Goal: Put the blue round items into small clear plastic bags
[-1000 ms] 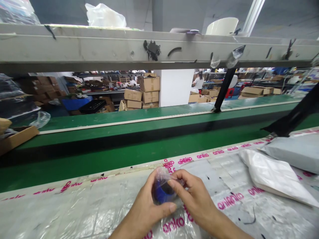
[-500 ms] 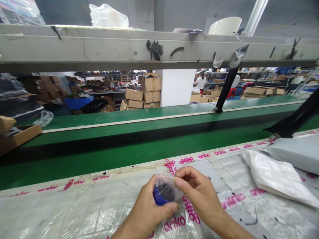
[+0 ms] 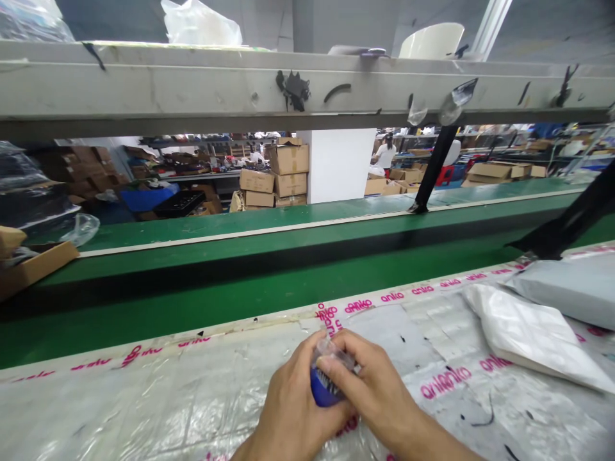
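A small blue round item [image 3: 323, 389] with pale markings on its dark face sits between my hands, low in the middle of the view. My left hand [image 3: 293, 403] is wrapped around its side and underside. Clear plastic film [image 3: 327, 347] covers its top. My right hand [image 3: 377, 383] has its thumb and bent fingers closed on the film at the upper right of the item. The fingers cover part of it, so its exact kind cannot be made out. Both hands are over the plastic-covered table [image 3: 158, 397].
Stacked white plastic bags [image 3: 533, 336] and a grey package [image 3: 567, 291] lie to the right. Beyond the table runs a green conveyor belt [image 3: 269, 288], with black-wrapped posts [image 3: 435, 169] and an overhead beam [image 3: 192, 89]. An open carton [image 3: 43, 266] stands at the left.
My right hand has moved down and left, closer to my left hand, and the plastic film is now gathered tighter over the blue item. The item has shifted slightly right.
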### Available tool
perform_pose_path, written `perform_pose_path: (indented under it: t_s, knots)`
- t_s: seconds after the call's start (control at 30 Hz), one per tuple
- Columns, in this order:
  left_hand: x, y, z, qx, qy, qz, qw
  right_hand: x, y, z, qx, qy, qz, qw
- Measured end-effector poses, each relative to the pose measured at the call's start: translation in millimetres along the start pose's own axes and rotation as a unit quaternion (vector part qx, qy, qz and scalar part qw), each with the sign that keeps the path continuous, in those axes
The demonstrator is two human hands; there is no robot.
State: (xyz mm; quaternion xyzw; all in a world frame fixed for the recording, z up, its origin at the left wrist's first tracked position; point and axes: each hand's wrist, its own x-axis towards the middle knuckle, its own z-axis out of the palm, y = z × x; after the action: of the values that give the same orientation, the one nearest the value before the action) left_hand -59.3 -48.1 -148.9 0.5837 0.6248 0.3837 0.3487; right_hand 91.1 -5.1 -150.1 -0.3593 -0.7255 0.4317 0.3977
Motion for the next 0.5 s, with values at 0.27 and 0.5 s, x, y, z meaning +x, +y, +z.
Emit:
perform_pose_path:
  t_s: [0.27,0.5]
  knots:
    - [-1.7,-3.2,-6.5,-0.26,-0.084,0.002,0.962,18.0,8.1,-15.2,0.269,0.09,0.155,0.946]
    - [-2.3,8.3,-4.9,-0.259,-0.038,0.042,0.964,22.3,16.8,-7.2,0.402,0.059,0.231,0.884]
